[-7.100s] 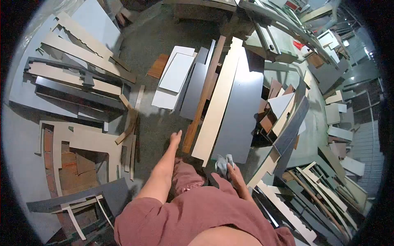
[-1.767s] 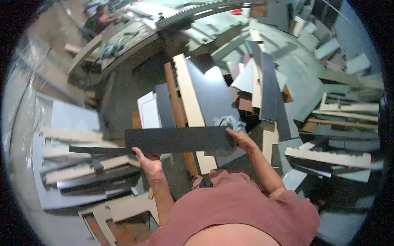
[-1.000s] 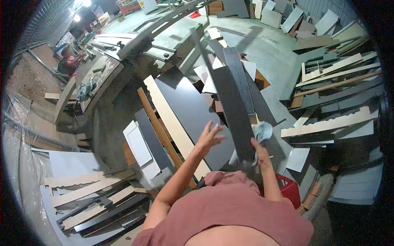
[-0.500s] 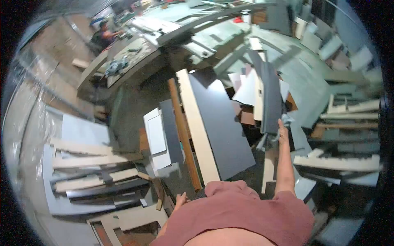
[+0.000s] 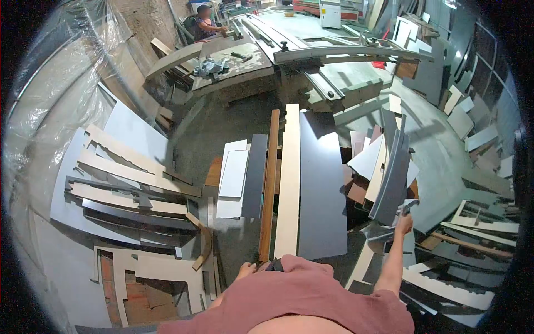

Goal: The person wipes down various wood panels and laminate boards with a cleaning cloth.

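Low beside my shirt, my left hand point(image 5: 245, 271) has its fingers curled, close to the near end of a brown wooden strip point(image 5: 269, 189); what they hold, if anything, is hidden. My right hand point(image 5: 405, 224) reaches out to the right, closed around a small grey object point(image 5: 410, 206) whose kind I cannot make out. Beyond it lean long dark grey strips point(image 5: 388, 178) over a pile of white and brown offcuts. In front of me stand a long cream board point(image 5: 288, 183) and a wide dark grey panel point(image 5: 322, 195). Crumpled pale sheeting point(image 5: 379, 231) lies by my right wrist.
Cut panels and strips point(image 5: 130, 172) are stacked on the left beside plastic sheeting point(image 5: 44, 122). A sliding saw table point(image 5: 345, 53) spans the back. A person point(image 5: 207, 23) is at the far left. More offcuts point(image 5: 445, 284) lie low on the right.
My view has swung left, and the boards now stand straighter in it. My right hand appears lower and farther right, still closed. My left hand stays low by my body.
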Demonstrator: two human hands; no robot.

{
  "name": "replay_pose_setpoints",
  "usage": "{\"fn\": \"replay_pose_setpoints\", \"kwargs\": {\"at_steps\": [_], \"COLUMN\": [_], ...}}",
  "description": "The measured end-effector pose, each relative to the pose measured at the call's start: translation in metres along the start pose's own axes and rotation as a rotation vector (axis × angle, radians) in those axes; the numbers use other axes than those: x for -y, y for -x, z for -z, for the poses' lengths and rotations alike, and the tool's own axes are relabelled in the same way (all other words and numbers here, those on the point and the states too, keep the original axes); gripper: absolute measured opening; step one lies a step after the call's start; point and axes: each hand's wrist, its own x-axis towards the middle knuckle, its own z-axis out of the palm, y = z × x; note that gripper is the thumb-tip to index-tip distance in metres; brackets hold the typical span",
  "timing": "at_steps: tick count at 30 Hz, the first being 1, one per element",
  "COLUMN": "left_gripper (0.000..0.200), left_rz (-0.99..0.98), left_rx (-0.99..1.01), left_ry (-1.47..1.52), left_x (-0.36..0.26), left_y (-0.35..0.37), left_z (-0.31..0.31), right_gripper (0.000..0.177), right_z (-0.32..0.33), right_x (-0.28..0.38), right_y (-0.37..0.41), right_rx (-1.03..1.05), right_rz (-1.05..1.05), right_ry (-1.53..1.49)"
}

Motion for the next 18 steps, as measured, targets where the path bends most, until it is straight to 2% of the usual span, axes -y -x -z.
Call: {"fn": "replay_pose_setpoints", "kwargs": {"at_steps": [1, 3, 5, 8, 9, 10, 12, 13, 14, 16, 18], "left_gripper": [0.050, 0.045, 0.037, 0.035, 0.035, 0.035, 0.036, 0.035, 0.035, 0.035, 0.034], "left_rz": [-0.017, 0.018, 0.065, 0.047, 0.047, 0.054, 0.061, 0.056, 0.052, 0.037, 0.021], "left_rx": [0.024, 0.003, -0.001, -0.032, -0.031, -0.017, -0.001, 0.010, 0.019, 0.029, 0.040], "left_ry": [-0.020, 0.037, 0.190, 0.109, 0.110, 0.045, -0.016, -0.040, -0.064, -0.073, -0.084], "left_x": [0.000, -0.022, -0.031, -0.035, -0.038, -0.038, -0.038, -0.036, -0.034, -0.036, -0.038], "left_y": [0.002, 0.015, 0.016, 0.015, 0.017, 0.017, 0.020, 0.020, 0.020, 0.025, 0.029], "left_z": [-0.003, 0.003, 0.007, 0.013, 0.015, 0.016, 0.015, 0.014, 0.013, 0.012, 0.008], "right_gripper": [0.054, 0.050, 0.048, 0.045, 0.043, 0.043, 0.039, 0.036, 0.038, 0.043, 0.046], "right_z": [-0.005, -0.026, 0.004, 0.029, 0.042, 0.044, 0.049, 0.083, 0.128, 0.105, 0.083], "right_x": [-0.008, -0.026, -0.021, -0.026, -0.017, -0.018, -0.019, 0.009, 0.055, 0.049, 0.057], "right_y": [-0.009, -0.028, -0.032, -0.057, -0.051, -0.050, -0.048, -0.022, 0.025, 0.035, 0.075], "right_rx": [-0.003, -0.206, -0.207, -0.250, -0.323, -0.323, -0.457, -0.184, -0.022, 0.181, 0.215], "right_rz": [0.006, -0.076, -0.106, -0.033, 0.067, 0.068, 0.542, 0.324, 0.110, 0.214, 0.229], "right_ry": [0.004, 0.000, -0.108, -0.391, -0.589, -0.588, -0.211, -0.609, -1.029, -1.027, -1.047]}}
